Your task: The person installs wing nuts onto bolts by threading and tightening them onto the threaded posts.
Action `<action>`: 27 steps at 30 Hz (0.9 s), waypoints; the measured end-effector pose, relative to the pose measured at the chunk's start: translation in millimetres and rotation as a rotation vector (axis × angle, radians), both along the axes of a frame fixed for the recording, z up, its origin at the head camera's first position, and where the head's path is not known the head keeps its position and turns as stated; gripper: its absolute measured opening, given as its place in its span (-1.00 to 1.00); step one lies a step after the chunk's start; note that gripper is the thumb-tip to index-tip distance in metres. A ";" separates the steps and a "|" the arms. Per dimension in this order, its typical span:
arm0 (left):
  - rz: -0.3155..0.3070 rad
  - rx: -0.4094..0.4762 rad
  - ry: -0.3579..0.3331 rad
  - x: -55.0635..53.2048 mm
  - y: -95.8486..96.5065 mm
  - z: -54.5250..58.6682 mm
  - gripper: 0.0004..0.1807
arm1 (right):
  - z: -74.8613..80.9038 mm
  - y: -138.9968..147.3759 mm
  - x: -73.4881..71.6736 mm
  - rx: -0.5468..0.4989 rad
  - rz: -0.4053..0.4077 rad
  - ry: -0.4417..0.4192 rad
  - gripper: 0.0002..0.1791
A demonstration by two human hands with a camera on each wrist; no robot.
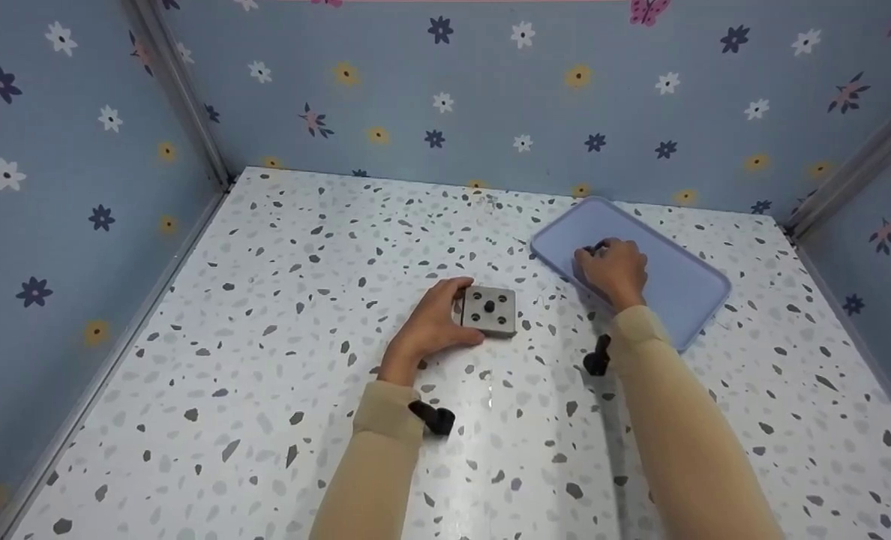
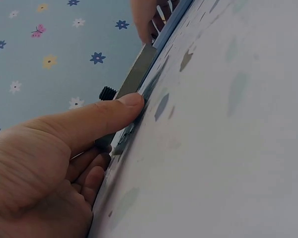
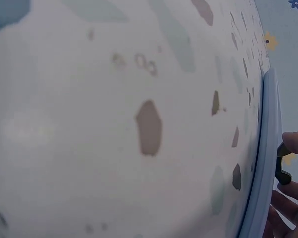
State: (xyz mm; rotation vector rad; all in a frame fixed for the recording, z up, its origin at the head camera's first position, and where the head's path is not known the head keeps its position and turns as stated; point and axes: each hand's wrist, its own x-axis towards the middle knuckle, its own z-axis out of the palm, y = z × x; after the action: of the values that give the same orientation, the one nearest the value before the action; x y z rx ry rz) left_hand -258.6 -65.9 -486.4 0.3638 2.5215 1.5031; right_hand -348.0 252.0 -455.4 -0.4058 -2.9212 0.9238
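A square metal block (image 1: 502,296) lies flat on the speckled table, with holes near its corners and a black threaded stud (image 2: 108,92) standing up from its middle. My left hand (image 1: 432,321) grips the block by its left side, the thumb on the near edge and fingers on the far edge. To the right, over the pale blue tray (image 1: 678,289), my right hand (image 1: 616,270) pinches a small dark curved metal piece (image 3: 283,173) between thumb and fingertips. The fingers hide part of this piece, so its exact kind is unclear.
The speckled white table (image 1: 288,315) is bounded by flowered blue panels (image 1: 483,97) at the back and both sides. Beside each sleeve cuff a black camera mount (image 1: 436,418) sticks out. The tray's raised rim (image 3: 265,148) stands near the right hand.
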 end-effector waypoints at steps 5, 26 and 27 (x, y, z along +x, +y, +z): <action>0.002 0.005 0.004 0.3 2.7 0.0 0.07 | -1.9 7.1 2.1 0.020 0.038 0.056 -0.52; 0.016 0.026 0.001 -1.2 2.2 0.2 0.07 | 15.2 19.5 15.9 -0.073 0.174 0.173 -0.26; 0.021 0.027 -0.004 -0.7 1.1 0.0 0.07 | 16.2 17.4 17.0 -0.078 0.179 0.183 -0.26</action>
State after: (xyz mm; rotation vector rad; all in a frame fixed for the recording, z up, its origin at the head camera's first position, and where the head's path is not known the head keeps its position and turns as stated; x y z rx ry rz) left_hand -259.3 -64.8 -486.3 0.3389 2.5127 1.5450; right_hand -331.0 269.4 -439.1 -0.0589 -2.7948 1.0384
